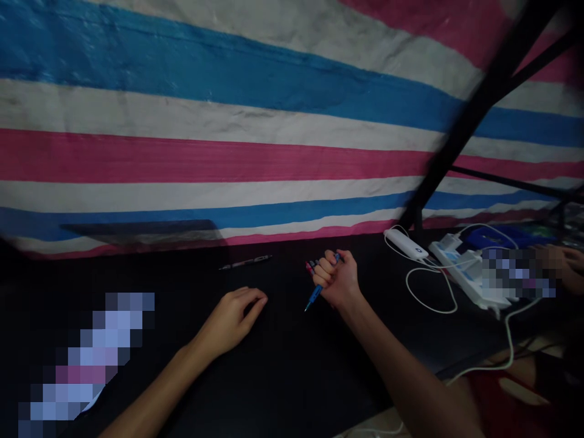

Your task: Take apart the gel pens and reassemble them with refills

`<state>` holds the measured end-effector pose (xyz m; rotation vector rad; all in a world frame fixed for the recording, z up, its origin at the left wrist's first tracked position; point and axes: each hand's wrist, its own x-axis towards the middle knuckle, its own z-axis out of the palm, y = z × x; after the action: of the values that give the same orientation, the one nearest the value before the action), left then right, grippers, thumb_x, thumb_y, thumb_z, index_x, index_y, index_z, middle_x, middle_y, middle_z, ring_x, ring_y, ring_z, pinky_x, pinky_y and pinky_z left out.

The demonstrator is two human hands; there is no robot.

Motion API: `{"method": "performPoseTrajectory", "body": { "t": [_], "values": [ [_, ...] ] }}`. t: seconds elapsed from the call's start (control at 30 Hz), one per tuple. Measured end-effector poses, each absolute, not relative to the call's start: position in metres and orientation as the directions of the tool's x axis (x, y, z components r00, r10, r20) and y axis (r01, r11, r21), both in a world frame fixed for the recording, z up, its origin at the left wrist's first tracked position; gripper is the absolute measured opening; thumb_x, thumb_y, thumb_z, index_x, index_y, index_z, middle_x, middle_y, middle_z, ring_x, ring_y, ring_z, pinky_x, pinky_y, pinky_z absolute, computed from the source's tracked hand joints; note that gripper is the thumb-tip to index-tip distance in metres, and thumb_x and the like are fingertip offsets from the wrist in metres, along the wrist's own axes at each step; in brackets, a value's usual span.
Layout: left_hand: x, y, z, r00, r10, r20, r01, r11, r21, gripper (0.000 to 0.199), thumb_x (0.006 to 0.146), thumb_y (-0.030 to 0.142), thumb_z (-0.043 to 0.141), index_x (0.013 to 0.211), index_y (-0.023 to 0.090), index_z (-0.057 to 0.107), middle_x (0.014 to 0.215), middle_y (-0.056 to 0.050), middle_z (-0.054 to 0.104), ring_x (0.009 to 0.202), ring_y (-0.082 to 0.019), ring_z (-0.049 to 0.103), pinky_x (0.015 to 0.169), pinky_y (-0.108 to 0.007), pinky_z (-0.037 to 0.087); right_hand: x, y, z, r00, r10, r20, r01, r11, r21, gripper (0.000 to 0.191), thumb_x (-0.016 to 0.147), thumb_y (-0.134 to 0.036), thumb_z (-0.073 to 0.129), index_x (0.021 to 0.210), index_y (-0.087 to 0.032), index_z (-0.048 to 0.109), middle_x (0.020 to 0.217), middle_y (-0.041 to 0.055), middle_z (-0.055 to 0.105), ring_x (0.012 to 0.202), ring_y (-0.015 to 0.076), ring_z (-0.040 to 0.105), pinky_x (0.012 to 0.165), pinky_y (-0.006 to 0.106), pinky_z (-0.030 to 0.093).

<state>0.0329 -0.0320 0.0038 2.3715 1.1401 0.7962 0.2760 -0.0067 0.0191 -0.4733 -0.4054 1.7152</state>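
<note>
My right hand (335, 277) is closed around a blue pen (314, 294), palm turned up. The pen slants, its tip pointing down and to the left near the black table top (283, 365). Beside the curled fingers a small red-pink end (309, 267) shows; whether it is held or lies behind the hand, I cannot tell. My left hand (237, 313) rests palm down on the table, fingers loosely bent, thumb a little apart from them, nothing visible in it. Beyond it lies a dark pen with a clear, silvery barrel (246, 263), touched by neither hand.
A white power strip (469, 277) with plugs, a white device (406, 244) and looping cables lie on the right. Another person's hand (563, 264) is at the far right. Blurred-out objects lie left and right. A striped sheet (228, 164) hangs behind, with a dark metal frame (456, 134).
</note>
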Motion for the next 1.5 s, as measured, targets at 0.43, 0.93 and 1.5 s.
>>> {"method": "performPoseTrajectory", "body": {
  "t": [0.43,0.93,1.5],
  "values": [
    [0.031,-0.030,0.003,0.508,0.805,0.306,0.601,-0.586,0.543,0.027,0.090,0.032,0.039,0.089,0.021,0.064,0.077,-0.002,0.063,0.072,-0.016,0.060,0.068,-0.027,0.045,0.274,-0.007,0.018,-0.176,0.983,-0.048,-0.833,-0.174,-0.524,0.041,0.081,-0.051,0.039,0.054,-0.021,0.029,0.041,-0.0083,0.018,0.036,0.0077,0.011,0.034,0.021,0.013],
    [0.029,-0.029,0.001,0.508,0.816,0.278,0.623,-0.570,0.536,0.026,0.091,0.033,0.039,0.090,0.021,0.063,0.079,-0.002,0.062,0.075,-0.016,0.059,0.071,-0.028,0.044,0.274,-0.007,0.019,-0.220,0.974,-0.059,-0.825,-0.217,-0.522,0.035,0.082,-0.042,0.038,0.055,-0.020,0.033,0.041,-0.0085,0.018,0.035,0.0068,0.011,0.034,0.020,0.011],
    [0.019,0.000,-0.017,0.284,0.850,0.445,0.908,-0.387,0.159,0.041,0.087,0.035,0.041,0.126,0.023,0.047,0.137,-0.012,0.040,0.125,-0.033,0.032,0.092,-0.052,0.036,0.251,-0.002,-0.008,-0.025,0.948,0.317,0.405,0.299,-0.864,0.028,0.079,-0.019,0.050,0.106,-0.018,0.058,0.077,0.0015,0.054,0.058,0.0117,0.052,0.061,0.028,0.043]
  ]
}}
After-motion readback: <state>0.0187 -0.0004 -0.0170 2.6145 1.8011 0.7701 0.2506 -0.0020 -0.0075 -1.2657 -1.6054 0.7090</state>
